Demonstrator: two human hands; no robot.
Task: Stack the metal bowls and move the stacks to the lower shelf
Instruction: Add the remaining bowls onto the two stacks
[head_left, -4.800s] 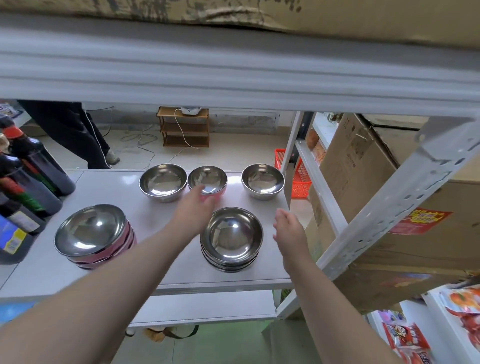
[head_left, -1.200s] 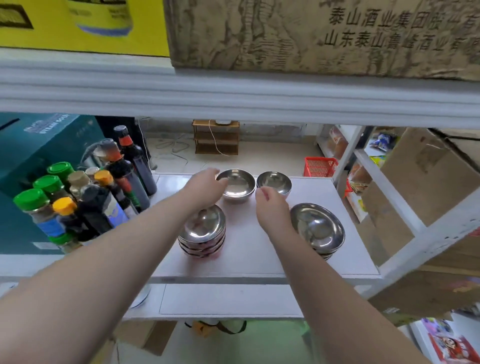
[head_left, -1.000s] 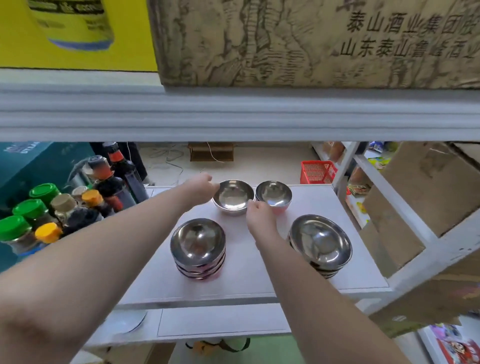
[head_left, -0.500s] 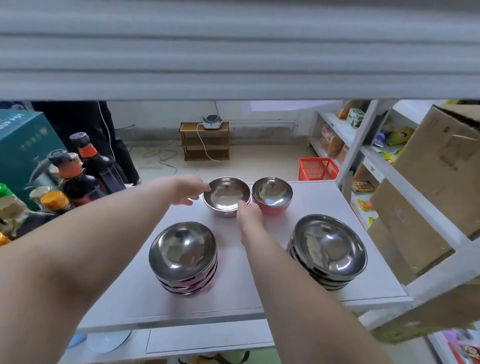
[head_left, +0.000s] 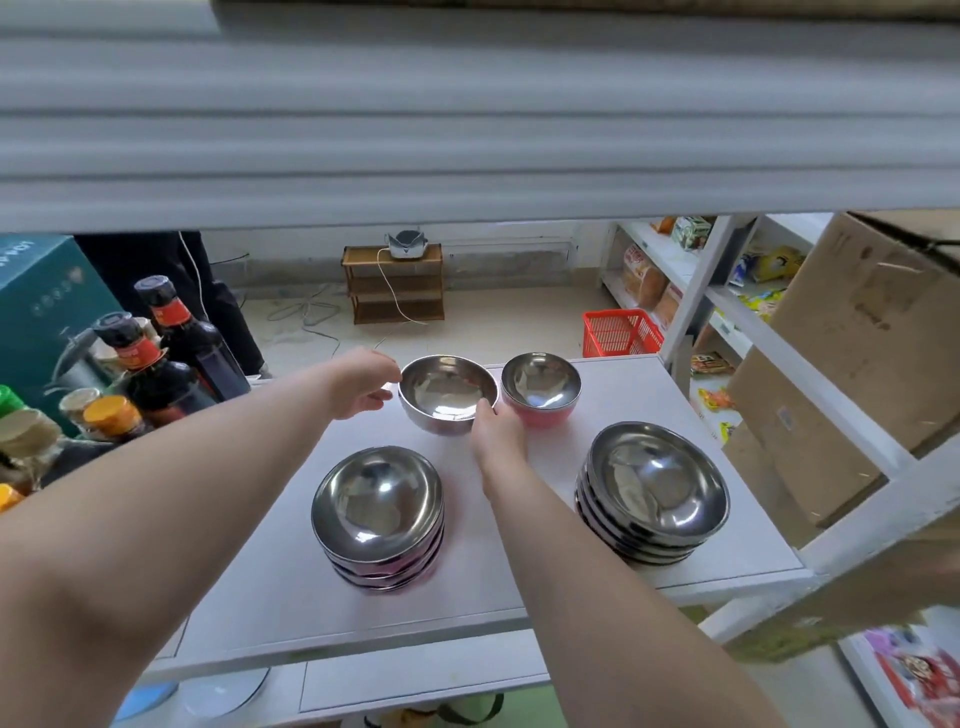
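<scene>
Around silver bowl (head_left: 445, 392), both hands (head_left: 501, 435), cupped.

White shelf (head_left: 613, 551), front edge near camera. Far edge, mid: steel bowl (head_left: 447, 392), w/ pink bowl (head_left: 540, 389) just to its right. Nearer front: left stack (head_left: 378, 517) & right stack (head_left: 653, 488) of steel bowls, well apart. Left end: bottles (head_left: 171, 353) and jars (head_left: 111, 415) crowded together. Can't tell if steel bowl is touching the shelf.
</scene>
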